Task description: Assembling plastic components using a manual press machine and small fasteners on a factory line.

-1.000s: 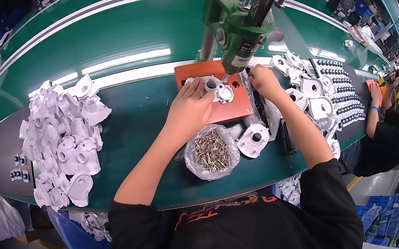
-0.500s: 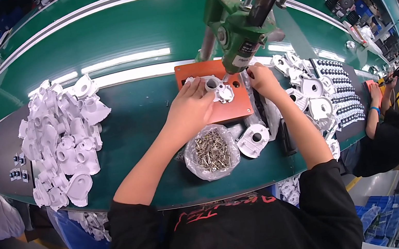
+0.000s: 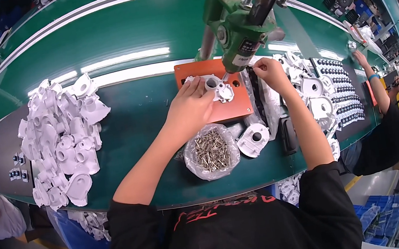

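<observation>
Left hand point(image 3: 191, 102): half closed over the left end of a white plastic part point(image 3: 226, 92), holding it.
Right hand point(image 3: 273, 73): fingertips bent in toward the thumb, right of the green press point(image 3: 242, 31); cannot tell if gripping anything.
White plastic part: on the orange block point(image 3: 231, 112), under the press tip.
Bowl point(image 3: 194, 164): near the block, full of small metal pieces point(image 3: 211, 148).
Surface point(image 3: 141, 133): dark green, bearing a heap of white parts point(image 3: 64, 140) at left.

The right hand point(image 3: 271, 72) moved rightward, a co-worker's hand point(image 3: 360, 58) forward.
</observation>
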`<state>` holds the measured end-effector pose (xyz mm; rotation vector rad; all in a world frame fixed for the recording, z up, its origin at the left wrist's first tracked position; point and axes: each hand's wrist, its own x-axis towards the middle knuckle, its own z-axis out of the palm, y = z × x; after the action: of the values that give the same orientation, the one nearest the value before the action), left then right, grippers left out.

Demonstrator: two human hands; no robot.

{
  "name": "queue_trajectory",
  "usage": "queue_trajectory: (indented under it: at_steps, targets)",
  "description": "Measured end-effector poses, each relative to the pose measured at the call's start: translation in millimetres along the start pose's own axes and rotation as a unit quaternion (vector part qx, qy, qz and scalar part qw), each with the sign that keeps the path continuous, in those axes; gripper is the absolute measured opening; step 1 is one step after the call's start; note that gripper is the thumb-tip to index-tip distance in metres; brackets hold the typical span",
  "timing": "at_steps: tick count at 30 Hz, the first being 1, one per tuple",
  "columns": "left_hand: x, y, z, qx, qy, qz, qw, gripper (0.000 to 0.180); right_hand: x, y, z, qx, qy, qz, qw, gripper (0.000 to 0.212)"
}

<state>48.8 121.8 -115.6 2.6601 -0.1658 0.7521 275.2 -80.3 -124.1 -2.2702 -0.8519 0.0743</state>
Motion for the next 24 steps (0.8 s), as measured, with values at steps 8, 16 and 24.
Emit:
queue_trajectory:
  at_steps: [8,16,24]
  targets:
    - [-1,-1,1,0.01,0.005,0.006,1.0,0.021,-17,-50,-13,0.214,-0.061,0.057,0.973,0.014]
    - [-1,2,-2,0.006,0.011,0.003,1.0,0.022,-22,-73,4,0.21,-0.081,0.033,0.974,0.015]
    - [-2,-1,0,0.003,0.015,0.006,1.0,0.021,-27,-82,16,0.099,-0.049,-0.11,0.988,0.017]
